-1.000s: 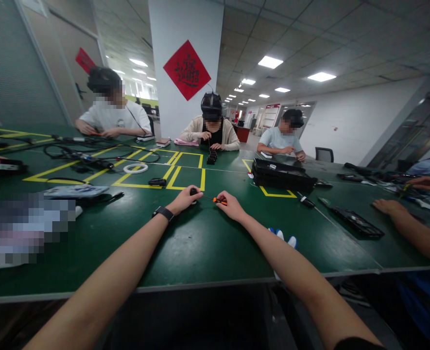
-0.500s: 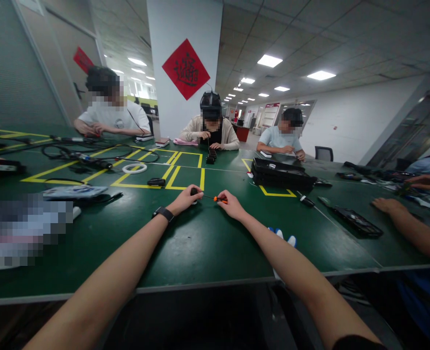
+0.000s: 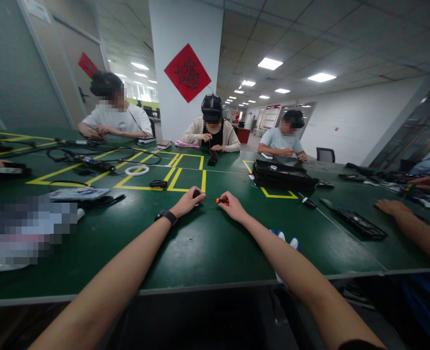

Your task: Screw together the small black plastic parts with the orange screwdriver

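Both arms stretch out toward the middle of the frame, and the work sits right where they meet. The left hand [image 3: 187, 204] is curled over a small dark part [image 3: 196, 194], fingers closed on it and pinning it to the green surface [image 3: 200, 243]. The right hand [image 3: 232, 208] pinches the orange handle of a small screwdriver [image 3: 219, 200], fingers narrow around it, with the thin shaft running left toward the dark part. Tool and part look engaged at the tip, so my read is that the driving is under way, mid-job rather than finished; nothing near the hands shows a loose screw or a completed piece set aside.

How much is left? Hard to call. The part is mostly buried under the left fingers, and whether the tip truly sits in a screw head is too small to tell. The shape of the part is hidden too.

Just below the right forearm, white and blue glove tips [image 3: 285, 238] poke out, the rest covered by the arm. Right of centre, a black case [image 3: 282, 176] lies on the surface. At the right edge, another person's hand [image 3: 391, 208] rests near a flat black tray [image 3: 358, 222]. The lower left of the frame is blurred out, unreadable. Three people sit across the surface at the top, busy with their own pieces.
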`<state>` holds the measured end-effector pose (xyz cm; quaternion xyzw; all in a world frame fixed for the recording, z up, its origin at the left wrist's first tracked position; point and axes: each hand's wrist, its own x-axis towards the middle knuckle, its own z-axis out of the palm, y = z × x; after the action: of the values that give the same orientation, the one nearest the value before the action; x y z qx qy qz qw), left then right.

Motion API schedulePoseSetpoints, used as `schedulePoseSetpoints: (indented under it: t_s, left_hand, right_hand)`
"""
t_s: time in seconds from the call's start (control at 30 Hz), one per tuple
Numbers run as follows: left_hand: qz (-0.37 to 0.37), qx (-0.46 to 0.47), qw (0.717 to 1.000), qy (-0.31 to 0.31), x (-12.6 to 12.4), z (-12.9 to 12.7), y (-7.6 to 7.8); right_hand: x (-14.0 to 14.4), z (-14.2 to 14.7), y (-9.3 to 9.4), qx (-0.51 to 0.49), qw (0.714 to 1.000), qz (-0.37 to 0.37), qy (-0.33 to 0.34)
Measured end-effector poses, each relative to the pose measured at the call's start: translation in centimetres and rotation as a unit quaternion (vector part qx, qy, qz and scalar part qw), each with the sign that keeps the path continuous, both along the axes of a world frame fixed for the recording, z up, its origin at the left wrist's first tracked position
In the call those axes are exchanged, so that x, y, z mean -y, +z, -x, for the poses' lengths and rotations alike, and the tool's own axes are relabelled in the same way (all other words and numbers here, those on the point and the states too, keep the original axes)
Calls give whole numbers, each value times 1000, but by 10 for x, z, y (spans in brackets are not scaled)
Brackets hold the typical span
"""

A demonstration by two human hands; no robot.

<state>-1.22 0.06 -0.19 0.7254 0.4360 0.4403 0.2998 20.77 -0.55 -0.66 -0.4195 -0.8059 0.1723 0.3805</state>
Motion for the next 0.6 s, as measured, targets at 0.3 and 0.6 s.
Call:
schedulePoseSetpoints:
  t_s: [0.3,0.6]
  left_hand:
    - [3,2,1000,5,4,-1,2]
    - [-9,-8,1000,-6,2,-1,1]
  right_hand:
    - [-7,0,-1,56,998,-31,-19]
    - [0,-1,-1,23,1000,-17,-2]
